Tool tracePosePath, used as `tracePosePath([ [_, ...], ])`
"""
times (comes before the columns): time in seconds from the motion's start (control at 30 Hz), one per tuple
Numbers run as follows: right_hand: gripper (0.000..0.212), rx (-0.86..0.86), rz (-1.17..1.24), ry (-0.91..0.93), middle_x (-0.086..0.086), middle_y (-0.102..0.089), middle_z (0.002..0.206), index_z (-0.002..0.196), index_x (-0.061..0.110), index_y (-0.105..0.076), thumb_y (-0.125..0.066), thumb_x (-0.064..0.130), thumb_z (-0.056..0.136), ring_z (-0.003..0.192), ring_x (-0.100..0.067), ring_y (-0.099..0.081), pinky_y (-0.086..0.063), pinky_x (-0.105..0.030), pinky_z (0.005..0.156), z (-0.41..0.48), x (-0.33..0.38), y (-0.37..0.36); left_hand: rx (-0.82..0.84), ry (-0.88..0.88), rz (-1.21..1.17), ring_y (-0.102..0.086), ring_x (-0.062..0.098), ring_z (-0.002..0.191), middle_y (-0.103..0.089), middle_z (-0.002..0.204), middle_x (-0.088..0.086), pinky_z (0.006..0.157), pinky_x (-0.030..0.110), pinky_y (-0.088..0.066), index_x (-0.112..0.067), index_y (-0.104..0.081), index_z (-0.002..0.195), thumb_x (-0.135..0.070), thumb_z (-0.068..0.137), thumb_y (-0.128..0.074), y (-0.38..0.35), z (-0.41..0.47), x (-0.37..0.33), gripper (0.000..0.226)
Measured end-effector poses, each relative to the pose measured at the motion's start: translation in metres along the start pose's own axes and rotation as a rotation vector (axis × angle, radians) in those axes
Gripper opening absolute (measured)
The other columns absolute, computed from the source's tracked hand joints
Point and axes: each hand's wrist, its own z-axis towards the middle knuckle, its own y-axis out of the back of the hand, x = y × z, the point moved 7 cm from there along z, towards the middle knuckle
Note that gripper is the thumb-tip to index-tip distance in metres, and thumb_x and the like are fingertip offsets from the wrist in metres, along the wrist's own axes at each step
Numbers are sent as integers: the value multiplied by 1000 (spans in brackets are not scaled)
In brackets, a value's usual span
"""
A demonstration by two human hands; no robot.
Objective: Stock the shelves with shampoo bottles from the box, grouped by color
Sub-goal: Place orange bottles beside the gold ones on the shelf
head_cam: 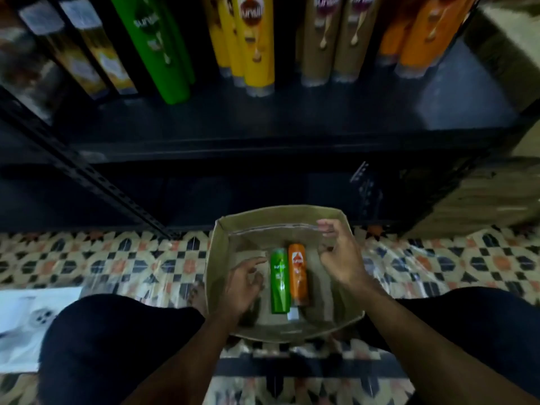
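Note:
An open cardboard box (216,252) sits on the floor between my knees. Inside it lie a green shampoo bottle (279,280) and an orange shampoo bottle (298,273), side by side. My left hand (244,283) hovers in the box just left of the green bottle, fingers loosely spread, holding nothing. My right hand (336,252) hangs above the box's right side with relaxed fingers, empty. On the black shelf (263,121) stand green bottles (155,45), yellow bottles (248,42), tan bottles (333,36) and orange bottles (420,33), grouped by colour.
Dark boxed products (81,59) stand at the shelf's left end. A black slotted upright (87,176) runs diagonally at the left. A white printed bag (26,323) lies on the patterned tile floor (117,258) by my left knee. A cardboard carton (491,194) stands at the right.

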Motion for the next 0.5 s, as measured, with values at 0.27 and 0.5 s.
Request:
tracePosePath([
  [0.27, 33, 256, 39, -361, 7, -58, 107, 118, 19, -55, -64, 0, 92, 103, -16, -62, -47, -24, 81, 27, -105, -93, 135, 239, 61, -72, 7, 101, -72, 121, -15, 91, 34, -59, -50, -61, 125, -46, 94, -59, -65, 42, 83, 31],
  [0.5, 35, 359, 59, -710, -6, -68, 122, 123, 18, -63, -69, 27, 90, 111, -29, -65, -51, -33, 92, 10, -191, -164, 290, 371, 83, -67, 22, 113, -68, 132, 7, 92, 21, -50, -10, -63, 133, -12, 96, -69, -133, 78, 114, 37],
])
